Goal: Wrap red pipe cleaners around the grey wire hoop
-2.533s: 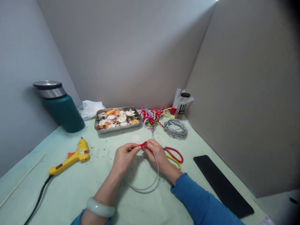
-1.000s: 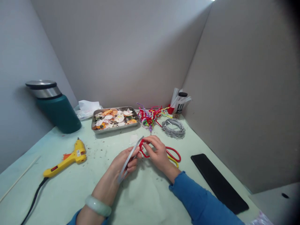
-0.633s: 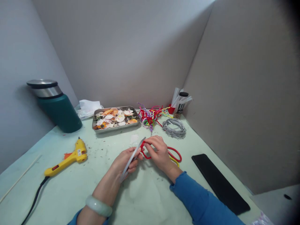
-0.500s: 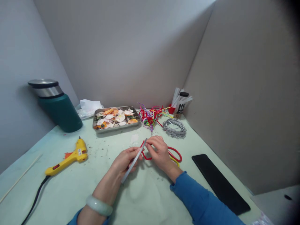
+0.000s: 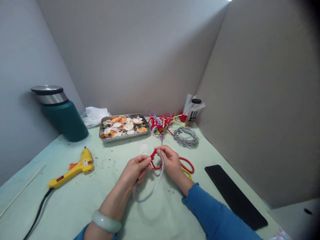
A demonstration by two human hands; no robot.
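Note:
My left hand (image 5: 137, 169) pinches a fuzzy red pipe cleaner (image 5: 157, 167) between thumb and fingers. The pipe cleaner is bent into a small loop between my two hands. My right hand (image 5: 171, 162) is closed at the loop's far side, fingertips on the red strand. A thin grey-white strand (image 5: 153, 192) hangs in a curve from my right fingertips down and back towards my left palm. Whether its lower end is gripped by the left fingers is hidden. Just behind my right wrist lie a red loop (image 5: 189, 164) and a yellow one, perhaps scissor handles.
A yellow glue gun (image 5: 72, 170) with a black cord lies left. Behind are a metal tray (image 5: 125, 137) of shells, tangled coloured pipe cleaners (image 5: 162, 125) and a grey wire coil (image 5: 186, 137). A teal bottle (image 5: 63, 118) stands left; a black flat bar (image 5: 235, 195) lies right.
The grey-white strand, nearly straight before, now bows into a wide curve below my hands. More of the red loop shows between my fingers.

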